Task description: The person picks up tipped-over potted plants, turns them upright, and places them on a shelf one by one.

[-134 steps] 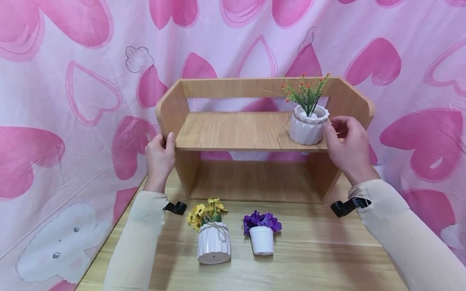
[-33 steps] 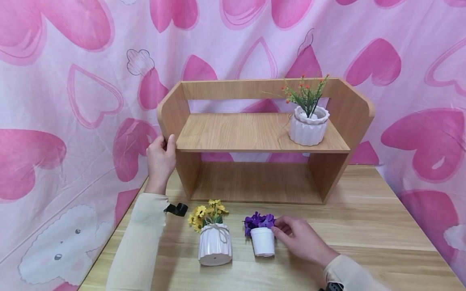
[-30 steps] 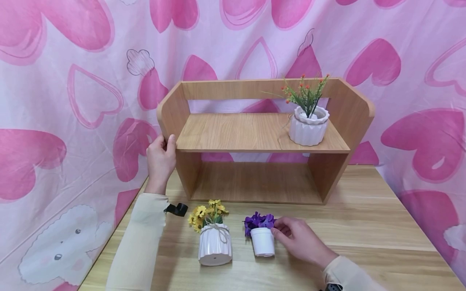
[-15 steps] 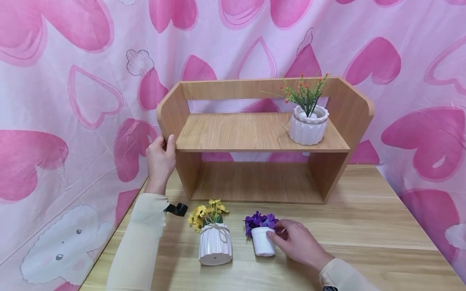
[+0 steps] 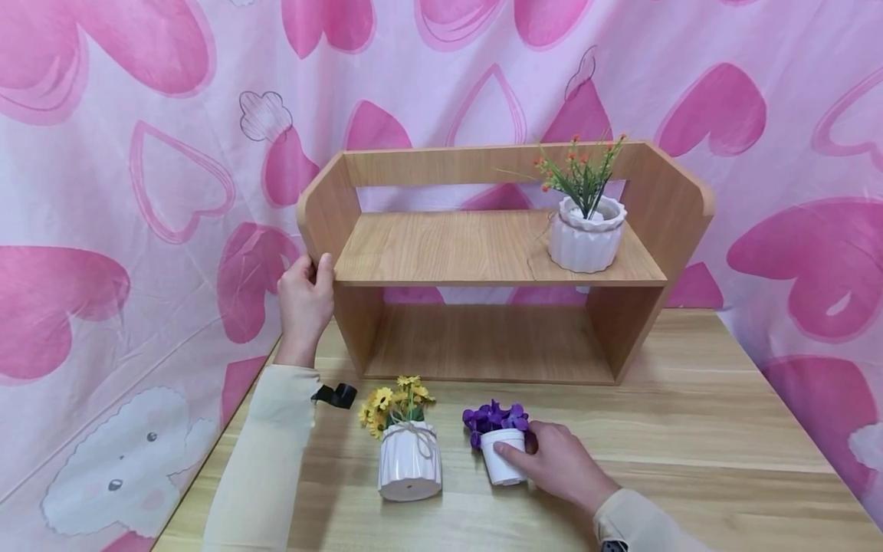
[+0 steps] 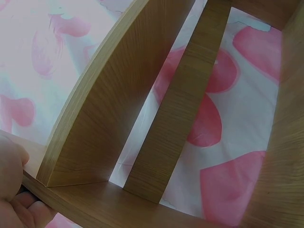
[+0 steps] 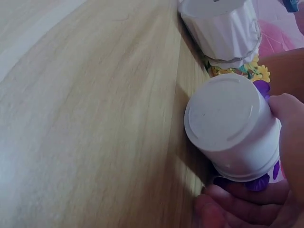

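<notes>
My right hand [image 5: 562, 464] grips a small white flowerpot [image 5: 495, 469] of purple flowers [image 5: 491, 418], thumb over the front and fingers behind. The pot lies on its side, its flat round base [image 7: 223, 114] facing the right wrist camera. With the left hand [image 5: 303, 307] I hold the left front edge of a wooden two-tier shelf [image 5: 441, 245], fingers curled round the side board. Left of the purple pot lies a fluted white pot [image 5: 410, 468] of yellow flowers, tied with twine. Another white pot [image 5: 586, 244], with orange-red flowers, stands upright on the upper tier's right part.
The shelf's lower tier [image 5: 483, 345] lies behind the two lying pots. A wooden table [image 5: 717, 445] supports everything. A pink heart-patterned cloth [image 5: 441, 69] hangs behind and to both sides. A black strap device [image 5: 334, 395] sticks out from the left wrist.
My right hand has left the orange-flowered pot, come down to the purple-flowered one and closed round it; that pot has shifted slightly right and tilted. The left hand has stayed on the shelf.
</notes>
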`<state>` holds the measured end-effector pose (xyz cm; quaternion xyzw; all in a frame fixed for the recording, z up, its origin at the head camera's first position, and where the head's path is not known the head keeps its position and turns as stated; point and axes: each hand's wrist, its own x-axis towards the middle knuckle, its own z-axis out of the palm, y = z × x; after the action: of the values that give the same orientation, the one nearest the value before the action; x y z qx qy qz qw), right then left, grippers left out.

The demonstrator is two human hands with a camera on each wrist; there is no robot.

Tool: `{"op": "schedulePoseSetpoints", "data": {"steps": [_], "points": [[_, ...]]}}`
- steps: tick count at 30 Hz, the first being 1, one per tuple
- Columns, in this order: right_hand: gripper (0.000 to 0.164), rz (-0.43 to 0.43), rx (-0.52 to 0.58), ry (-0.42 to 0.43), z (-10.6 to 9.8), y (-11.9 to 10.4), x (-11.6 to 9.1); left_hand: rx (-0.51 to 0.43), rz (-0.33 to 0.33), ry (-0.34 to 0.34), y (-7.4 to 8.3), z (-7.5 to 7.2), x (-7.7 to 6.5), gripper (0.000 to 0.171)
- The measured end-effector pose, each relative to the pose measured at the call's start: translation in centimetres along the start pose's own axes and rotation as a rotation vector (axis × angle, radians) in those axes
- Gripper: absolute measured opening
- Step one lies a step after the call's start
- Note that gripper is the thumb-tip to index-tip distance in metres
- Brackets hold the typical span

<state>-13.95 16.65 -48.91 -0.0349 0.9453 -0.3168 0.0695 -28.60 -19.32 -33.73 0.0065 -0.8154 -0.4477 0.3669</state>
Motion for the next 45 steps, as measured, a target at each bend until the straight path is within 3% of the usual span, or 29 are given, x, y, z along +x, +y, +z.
{"op": "schedulePoseSetpoints", "data": {"steps": [8,21,30,40,45], "points": [[0.045,0.073,0.188,-0.08,-0.3,-0.25,0.17,0.004,0.011,-0.005,0.02,-0.06,0.11,0.033],[0.047,0.137,0.258,-0.135,-0.11,-0.3,-0.09,0.005,-0.006,-0.008,0.03,0.09,-0.02,0.033],[0.045,0.093,0.295,-0.142,-0.07,0.06,-0.17,0.012,-0.015,-0.013,-0.09,0.11,0.0,0.033],[0.044,-0.052,0.304,-0.085,-0.56,0.17,0.09,0.011,-0.004,-0.01,0.02,0.02,0.11,0.033],[0.043,-0.078,0.299,-0.049,-0.45,0.41,-0.03,0.008,0.004,0.002,-0.07,0.18,0.09,0.032]]}}
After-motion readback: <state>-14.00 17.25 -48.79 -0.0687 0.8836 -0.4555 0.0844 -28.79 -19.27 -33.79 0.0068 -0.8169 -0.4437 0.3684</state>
